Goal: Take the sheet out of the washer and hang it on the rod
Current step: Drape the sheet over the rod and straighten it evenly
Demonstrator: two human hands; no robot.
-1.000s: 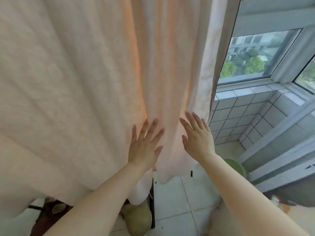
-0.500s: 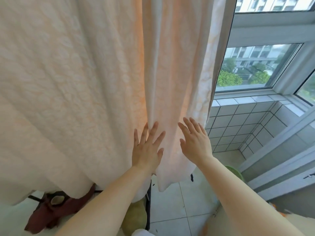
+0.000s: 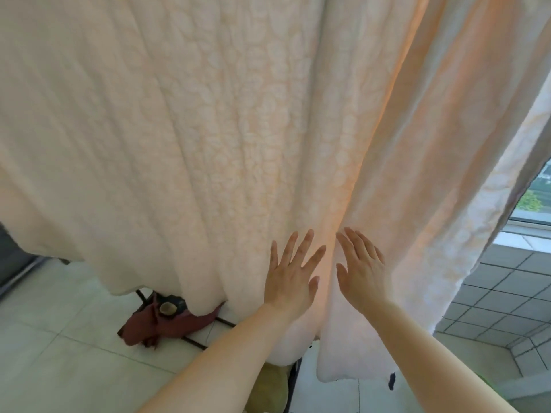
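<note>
We see the sheet (image 3: 226,138) hanging in long folds across nearly the whole view, its lower edge above the white tiled floor (image 3: 59,353). Our left hand (image 3: 290,277) lies flat on the cloth, fingers straight and spread; our right hand (image 3: 362,271) presses just beside it, fingers straight and closer together — neither grips anything. Under the hem, a dark red cloth (image 3: 167,321) lies over a black frame — at far right, a window (image 3: 533,201) shows

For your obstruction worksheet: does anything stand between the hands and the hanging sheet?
Nothing visible does. The left hand and right hand lie flat, fingers straight, directly against the sheet, either side of a vertical fold.
</note>
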